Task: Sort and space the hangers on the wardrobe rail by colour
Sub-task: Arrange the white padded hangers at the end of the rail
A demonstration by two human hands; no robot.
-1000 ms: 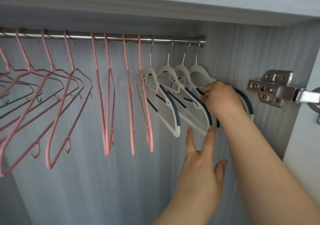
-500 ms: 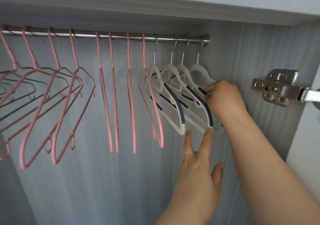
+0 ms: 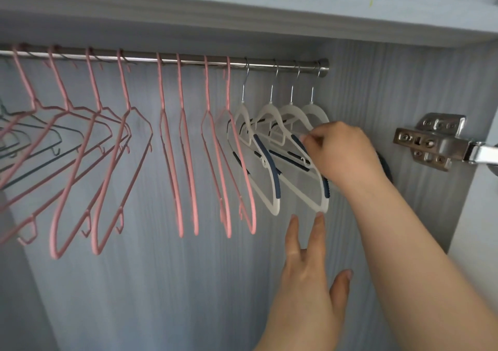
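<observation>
The right hand [image 3: 347, 152] has slid its pinching grip leftward along the white hangers [image 3: 272, 167] at the rail's [image 3: 172, 60] right end; left hand [image 3: 310, 272], fingers spread, steadies beneath (whites spacing out, pink hangers [image 3: 177, 162] grouped left).

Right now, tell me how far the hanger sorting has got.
Done: the white hangers sit together at the rail's right end, the pink hangers beside them. In hand: the right hand pinches a white hanger while the left hand touches its lower tip. Left: the pink ones are unevenly spaced, and dark hangers overlap them at far left.
</observation>
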